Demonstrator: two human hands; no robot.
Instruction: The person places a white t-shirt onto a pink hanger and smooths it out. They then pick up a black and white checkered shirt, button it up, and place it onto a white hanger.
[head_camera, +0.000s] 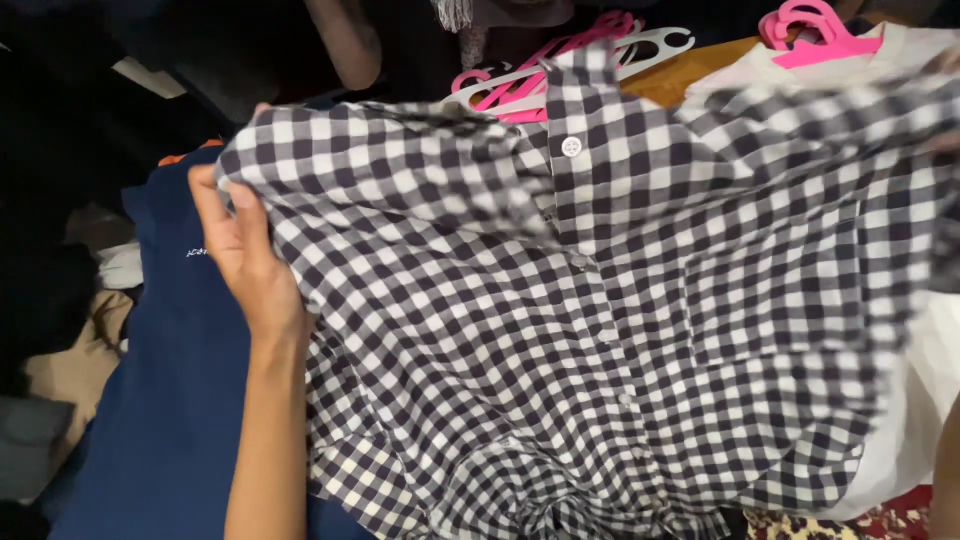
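1. The left hand (245, 262) is pinching the edge of a black-and-white checked shirt (620, 330) near one shoulder, thumb on the outer face and fingers curled behind the cloth.
2. The right hand is not showing clearly; a sliver of skin is sitting at the far right border, and whether it is gripping the cloth cannot be told.
3. The shirt is hanging spread and taut away from the left grip toward the right side, held up in the air rather than lying flat.
4. Judging by how it lies, the garment is opened out and lifted, but it is neither folded nor on a hanger; that part looks left to do.
5. The fabric is looking thin and soft, creased near the hem below the grip, with a buttoned placket and a white button (571, 147) up and to the right of the pinch.
6. Directly under the gripping hand a navy blue garment (170, 400) is lying.
7. Beyond the shirt, past the collar, pink and white hangers (590, 62) are resting on a wooden surface (690, 70), beside a pale garment (900, 50).
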